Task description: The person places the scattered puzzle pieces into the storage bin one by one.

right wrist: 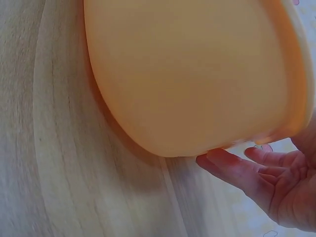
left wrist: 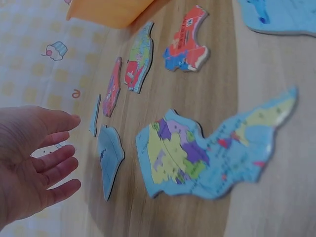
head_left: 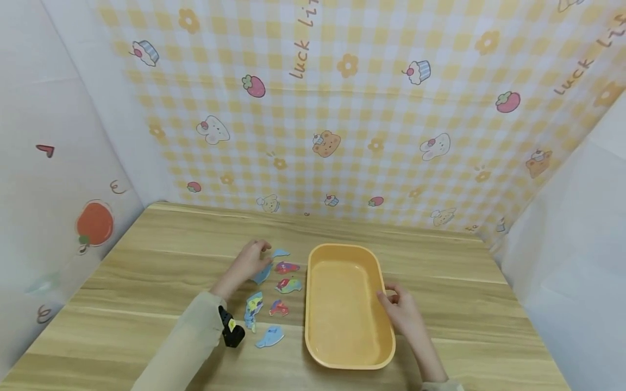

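Here I have flat, irregular, multicoloured map pieces [head_left: 253, 307] left of the yellow-orange, rounded plastic tray [head_left: 347, 309]; my left hand [head_left: 248, 262], fingers apart, hovers by a pale-blue angular piece [left wrist: 111, 158]; my right hand [head_left: 405, 314] pinches the tray's right rim.

The bench's [head_left: 489, 336] near edge and corners fall outside the head view, as do parts of both sleeves [head_left: 181, 342]. There the left hand [head_left: 249, 260] hides some of a blue piece [head_left: 262, 275] — and print on the map pieces [head_left: 253, 307] is too small to read. The left wrist view crops the orange tray [left wrist: 111, 12]; in the right wrist view, the tray partly hides the right hand [right wrist: 286, 192].
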Demonstrator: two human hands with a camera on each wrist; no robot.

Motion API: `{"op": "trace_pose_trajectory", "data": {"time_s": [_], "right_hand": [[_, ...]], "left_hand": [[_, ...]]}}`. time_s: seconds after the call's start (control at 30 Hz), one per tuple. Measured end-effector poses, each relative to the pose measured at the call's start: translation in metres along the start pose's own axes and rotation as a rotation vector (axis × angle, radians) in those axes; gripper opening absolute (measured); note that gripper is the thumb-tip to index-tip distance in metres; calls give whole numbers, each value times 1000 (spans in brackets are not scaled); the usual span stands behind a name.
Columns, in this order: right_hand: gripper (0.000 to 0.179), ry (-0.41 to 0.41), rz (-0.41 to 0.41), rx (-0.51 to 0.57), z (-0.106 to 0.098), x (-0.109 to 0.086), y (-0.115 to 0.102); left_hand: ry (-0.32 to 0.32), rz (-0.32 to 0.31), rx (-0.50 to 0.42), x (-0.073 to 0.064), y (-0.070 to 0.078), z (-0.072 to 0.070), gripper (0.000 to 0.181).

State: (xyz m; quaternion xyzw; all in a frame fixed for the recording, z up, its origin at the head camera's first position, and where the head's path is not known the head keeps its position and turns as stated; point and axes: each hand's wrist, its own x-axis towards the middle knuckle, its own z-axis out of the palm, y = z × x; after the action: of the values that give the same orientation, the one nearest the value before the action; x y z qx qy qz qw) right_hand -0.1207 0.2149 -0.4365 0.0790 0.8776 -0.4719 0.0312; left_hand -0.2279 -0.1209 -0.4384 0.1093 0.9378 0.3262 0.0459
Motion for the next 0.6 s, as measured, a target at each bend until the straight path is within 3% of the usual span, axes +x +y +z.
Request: {"op": "trace_pose_trajectory", "data": {"time_s": [0.23, 0.6], "right_hand": [[33, 33, -3, -30, 2, 1, -1], [31, 44, -5, 12, 5, 0, 2]], "left_hand": [[-37, -15, -75, 14, -1, 3, 35], [-66, -25, -52, 27, 0, 10, 35]]}}
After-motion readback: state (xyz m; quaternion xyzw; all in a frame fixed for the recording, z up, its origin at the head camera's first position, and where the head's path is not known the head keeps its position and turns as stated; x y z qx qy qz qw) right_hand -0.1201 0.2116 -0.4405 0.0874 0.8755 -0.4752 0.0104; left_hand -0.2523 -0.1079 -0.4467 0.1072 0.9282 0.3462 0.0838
